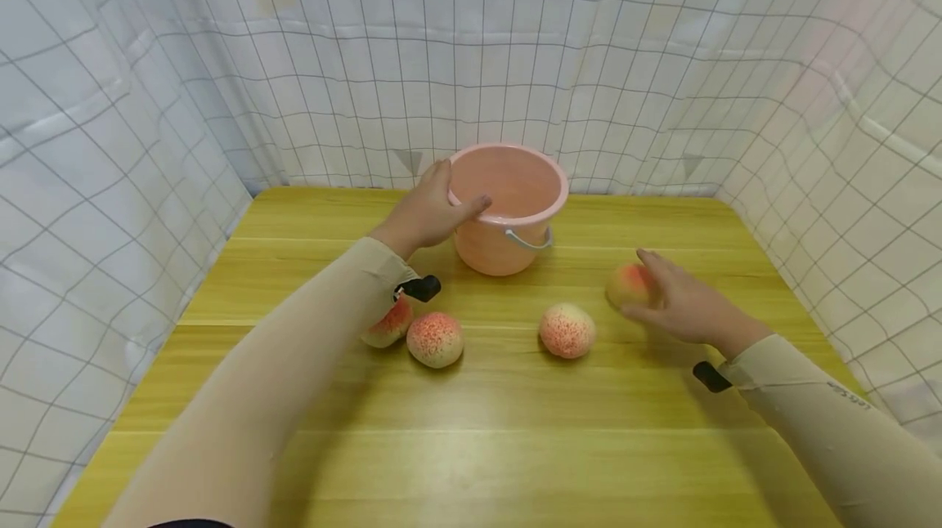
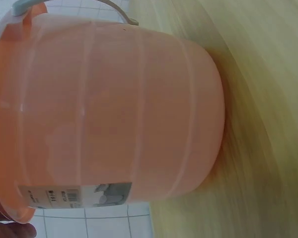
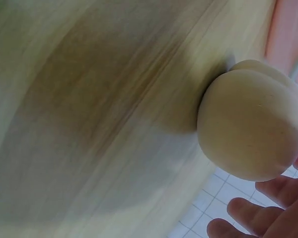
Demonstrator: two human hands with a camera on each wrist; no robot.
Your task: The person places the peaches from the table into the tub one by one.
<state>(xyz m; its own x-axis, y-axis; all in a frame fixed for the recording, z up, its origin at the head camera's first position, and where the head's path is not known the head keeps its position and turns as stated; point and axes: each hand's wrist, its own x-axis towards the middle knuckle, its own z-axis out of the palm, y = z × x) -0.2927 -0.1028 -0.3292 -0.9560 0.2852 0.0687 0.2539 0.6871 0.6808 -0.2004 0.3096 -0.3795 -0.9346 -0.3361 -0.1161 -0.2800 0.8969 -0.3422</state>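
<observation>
A pink bucket (image 1: 496, 254) with a pale handle stands upright on the wooden table. My left hand (image 1: 430, 209) holds its rim at the left side, thumb laid over the front of the rim. In the left wrist view the bucket's ribbed wall (image 2: 114, 109) fills most of the picture, with a fingertip (image 2: 20, 229) at the rim. My right hand (image 1: 688, 303) is at a red-and-yellow peach (image 1: 629, 287), its fingers extended over the far side and the thumb at the near side. From the right wrist, the peach (image 3: 251, 124) sits on the table with fingers (image 3: 256, 215) spread beside it.
A speckled peach (image 1: 567, 331) lies between the bucket and my right hand. Another speckled peach (image 1: 436, 340) touches a redder one (image 1: 390, 325), partly behind my left forearm. White checked curtains (image 1: 508, 62) surround the wooden table (image 1: 471, 446) at the back and sides.
</observation>
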